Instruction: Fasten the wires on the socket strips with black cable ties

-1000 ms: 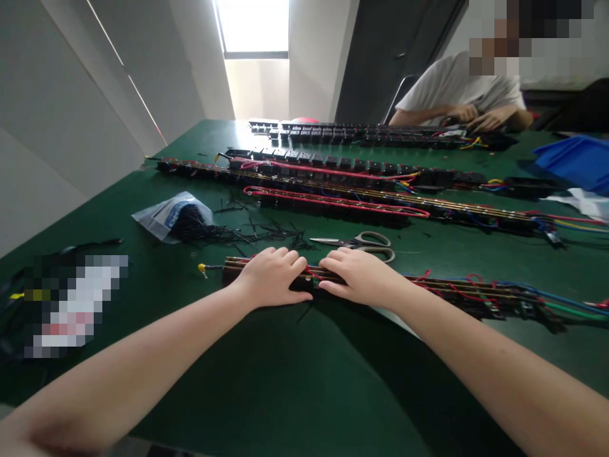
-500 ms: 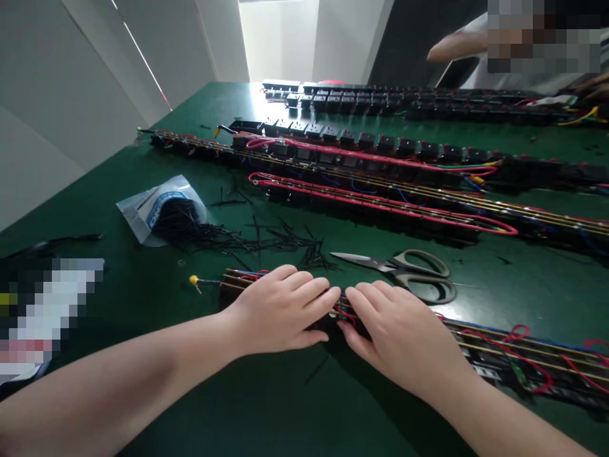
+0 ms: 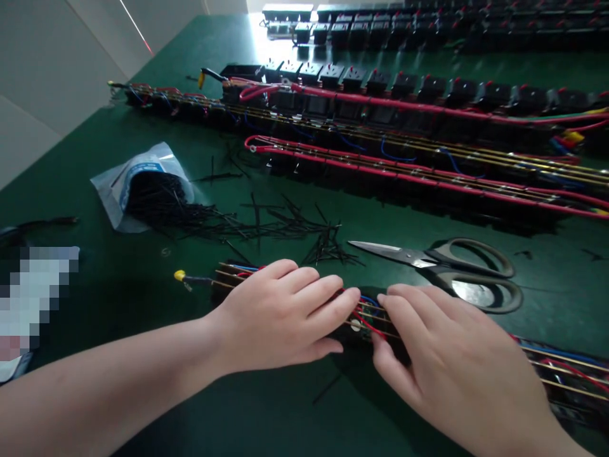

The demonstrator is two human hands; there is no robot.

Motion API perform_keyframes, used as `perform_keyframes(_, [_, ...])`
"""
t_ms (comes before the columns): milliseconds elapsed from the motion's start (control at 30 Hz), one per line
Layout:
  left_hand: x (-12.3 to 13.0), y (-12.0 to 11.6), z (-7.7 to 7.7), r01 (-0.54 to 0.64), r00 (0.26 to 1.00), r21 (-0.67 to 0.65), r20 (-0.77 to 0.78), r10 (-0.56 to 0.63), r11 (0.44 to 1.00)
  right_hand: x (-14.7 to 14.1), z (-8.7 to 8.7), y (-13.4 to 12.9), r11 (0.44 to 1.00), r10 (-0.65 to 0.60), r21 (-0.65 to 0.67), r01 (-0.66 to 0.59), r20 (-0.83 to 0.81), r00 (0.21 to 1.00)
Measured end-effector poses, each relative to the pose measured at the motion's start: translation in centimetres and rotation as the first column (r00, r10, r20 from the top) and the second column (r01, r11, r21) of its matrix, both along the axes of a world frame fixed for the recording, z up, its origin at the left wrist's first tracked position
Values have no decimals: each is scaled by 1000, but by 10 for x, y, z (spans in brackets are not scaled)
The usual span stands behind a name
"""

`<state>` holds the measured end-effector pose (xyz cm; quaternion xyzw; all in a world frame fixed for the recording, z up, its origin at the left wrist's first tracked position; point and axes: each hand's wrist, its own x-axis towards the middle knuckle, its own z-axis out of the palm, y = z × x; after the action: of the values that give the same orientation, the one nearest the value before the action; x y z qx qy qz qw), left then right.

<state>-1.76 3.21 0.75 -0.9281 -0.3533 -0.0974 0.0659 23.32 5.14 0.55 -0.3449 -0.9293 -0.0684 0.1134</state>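
A long black strip (image 3: 566, 371) with brass rods and red and blue wires lies across the near part of the table. My left hand (image 3: 285, 317) is wrapped over its left part, fingers on the far side and thumb on the near side. My right hand (image 3: 451, 349) grips the same strip further right, thumb in front and fingertips behind. Between the hands, rods, red and blue wires and a small round pale part show. A yellow-capped cable end (image 3: 179, 275) sticks out at the strip's left end.
Scissors (image 3: 457, 263) lie just behind my right hand. Black cable ties spill from a plastic bag (image 3: 111, 206) at the left. Further back are more wired strips (image 3: 409, 105) and rows of black sockets (image 3: 375, 79) on the green table (image 3: 228, 419). A blurred-out item lies at the left edge.
The view has come closer and tilted down, so the other person is out of sight. The gap between my hands is wider, showing more wires. Both hands remain on the strip.
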Motion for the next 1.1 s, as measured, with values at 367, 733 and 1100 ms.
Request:
perform_keyframes(367, [-2, -5, -1, -229, 972, 44, -34, 231, 972, 0, 3, -24, 974, -202, -89, 207, 64, 977])
perform_keyframes(733, [-13, 0, -5, -130, 991, 53, -31, 131, 990, -7, 6, -33, 981, -33, -195, -8, -208, 978])
perform_keyframes(1100, [6, -9, -5, -125, 992, -12, -11, 125, 992, -4, 9, -17, 994, 66, -82, -69, -42, 997])
